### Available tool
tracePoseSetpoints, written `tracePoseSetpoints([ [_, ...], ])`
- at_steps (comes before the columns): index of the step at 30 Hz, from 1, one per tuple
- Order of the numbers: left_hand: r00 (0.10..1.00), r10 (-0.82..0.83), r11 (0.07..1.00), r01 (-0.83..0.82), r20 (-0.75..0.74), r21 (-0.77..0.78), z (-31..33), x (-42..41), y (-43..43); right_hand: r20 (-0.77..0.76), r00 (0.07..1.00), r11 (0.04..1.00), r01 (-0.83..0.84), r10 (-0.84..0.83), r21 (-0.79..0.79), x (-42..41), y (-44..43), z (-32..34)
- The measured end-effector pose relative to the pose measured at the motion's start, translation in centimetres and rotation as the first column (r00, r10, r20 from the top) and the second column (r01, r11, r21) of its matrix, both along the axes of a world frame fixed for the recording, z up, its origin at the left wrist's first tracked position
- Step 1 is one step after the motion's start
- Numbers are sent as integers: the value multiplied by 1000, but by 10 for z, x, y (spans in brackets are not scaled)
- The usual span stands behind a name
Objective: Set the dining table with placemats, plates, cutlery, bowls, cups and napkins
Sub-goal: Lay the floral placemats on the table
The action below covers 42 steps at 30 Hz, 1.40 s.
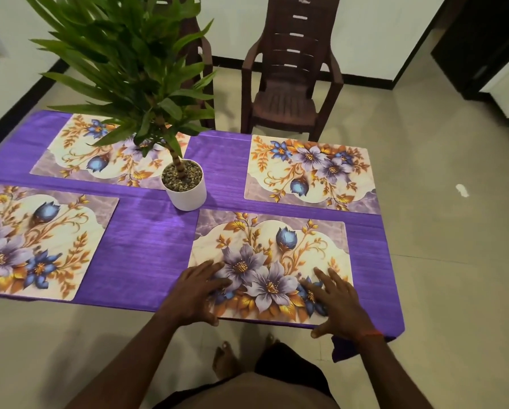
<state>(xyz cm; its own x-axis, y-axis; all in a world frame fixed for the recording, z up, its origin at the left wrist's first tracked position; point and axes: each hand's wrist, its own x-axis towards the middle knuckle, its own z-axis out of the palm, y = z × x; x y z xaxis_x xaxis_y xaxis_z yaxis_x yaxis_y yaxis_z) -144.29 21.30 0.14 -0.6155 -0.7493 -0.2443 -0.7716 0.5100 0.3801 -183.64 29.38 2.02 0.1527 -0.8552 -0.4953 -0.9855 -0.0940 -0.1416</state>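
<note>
Item: near placemat (277, 240), on the purple-clothed surface (147, 240), near edge at the brink. Our left hand (198, 292) and right hand (340, 302) press it flat, fingers straight, gripping nothing. Risks we judge: a pull tips it off; a push rucks the cloth or nudges the potted plant (185, 184).

— What sort of place is this?
— A home dining room. The table (159, 246) wears a purple cloth, and a potted plant (184, 184) stands on it with four floral placemats (309, 169) laid around the plant.
— Anything else?
— Beyond the plant, brown plastic armchairs (288, 84) stand on a pale tiled floor (439, 261), before a white wall (365, 31) with dark skirting.
</note>
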Motion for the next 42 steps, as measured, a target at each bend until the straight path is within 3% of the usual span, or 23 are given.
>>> tracePoseSetpoints([
  [8, 999, 18, 998, -20, 49, 52, 9, -5, -5, 13, 1000, 999, 18, -17, -51, 0, 2, 2],
  [25, 1000, 17, 1000, -17, -13, -25, 9, -4, -5, 41, 998, 995, 55, -51, -88, 2, 8, 4],
  [33, 999, 35, 998, -35, -12, 49, 13, -3, -6, 15, 999, 995, 47, -46, -89, 1, 5, 2],
  [42, 1000, 29, 999, -29, 4, 34, 12, -4, -6, 10, 999, 996, 35, -35, -86, 0, 2, 3],
])
